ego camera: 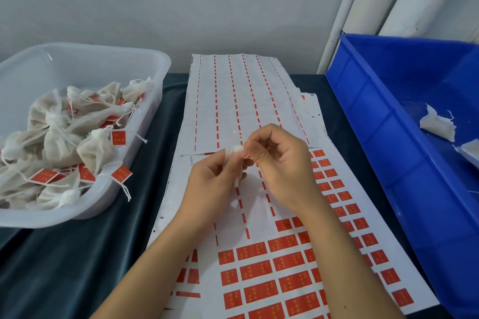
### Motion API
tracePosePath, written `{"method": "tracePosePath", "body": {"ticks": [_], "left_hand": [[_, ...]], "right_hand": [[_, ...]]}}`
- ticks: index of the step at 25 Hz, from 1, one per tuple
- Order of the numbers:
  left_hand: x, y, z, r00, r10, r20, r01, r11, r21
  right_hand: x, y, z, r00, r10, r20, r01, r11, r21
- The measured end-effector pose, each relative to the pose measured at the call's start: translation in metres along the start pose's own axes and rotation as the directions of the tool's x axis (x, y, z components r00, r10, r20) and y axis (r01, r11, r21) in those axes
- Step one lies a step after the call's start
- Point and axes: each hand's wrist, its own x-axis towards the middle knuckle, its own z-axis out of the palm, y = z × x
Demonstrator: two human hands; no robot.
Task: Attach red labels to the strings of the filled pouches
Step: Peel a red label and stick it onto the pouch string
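Sheets (259,254) fill centre w/ red labels (287,243). Clear tub (85,59) at left has many tagged pouches (59,147), too many to count; blue bin (388,137) at right shows two. Both hands at mid frame: left hand (215,179) pinches a small white bit (239,149), maybe string or backing; right hand (280,163) fingers curl on it. Keep the string taut and fold the label evenly.

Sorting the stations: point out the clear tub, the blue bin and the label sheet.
clear tub (108,204): head view, bare near rim.
blue bin (383,122): head view, left inner wall.
label sheet (259,290): head view, a red label on the near sheet.
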Motion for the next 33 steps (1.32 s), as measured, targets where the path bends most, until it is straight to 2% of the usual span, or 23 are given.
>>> {"method": "tracePosePath", "body": {"ticks": [3, 7, 11, 18, 26, 29, 33], "left_hand": [[-0.003, 0.002, 0.001, 0.995, 0.06, 0.084, -0.074, 0.983, 0.166], [-0.005, 0.003, 0.0, 0.988, 0.019, 0.154, -0.053, 0.974, 0.222], [-0.005, 0.001, 0.003, 0.998, 0.026, 0.058, -0.042, 0.956, 0.29], [-0.006, -0.008, 0.007, 0.996, 0.063, -0.063, -0.037, 0.935, 0.354], [-0.004, -0.013, 0.008, 0.982, 0.106, -0.154, -0.051, 0.944, 0.325], [-0.003, -0.014, 0.008, 0.982, 0.123, -0.146, -0.07, 0.945, 0.321], [-0.003, -0.012, 0.007, 0.977, 0.183, -0.106, -0.147, 0.949, 0.28]], "right_hand": [[0.0, 0.002, 0.0, 1.0, 0.018, -0.002, -0.018, 0.998, -0.059], [0.002, 0.006, -0.003, 0.992, 0.091, 0.092, -0.084, 0.993, -0.079], [0.002, 0.007, -0.003, 0.989, 0.128, 0.078, -0.125, 0.991, -0.04], [0.002, 0.007, -0.001, 0.992, 0.104, 0.067, -0.098, 0.992, -0.083], [0.002, 0.011, 0.001, 0.99, 0.129, 0.052, -0.122, 0.985, -0.125], [0.002, 0.012, -0.001, 0.984, 0.175, 0.039, -0.17, 0.978, -0.119], [0.003, 0.01, -0.003, 0.94, 0.331, 0.079, -0.334, 0.942, 0.032]]}}
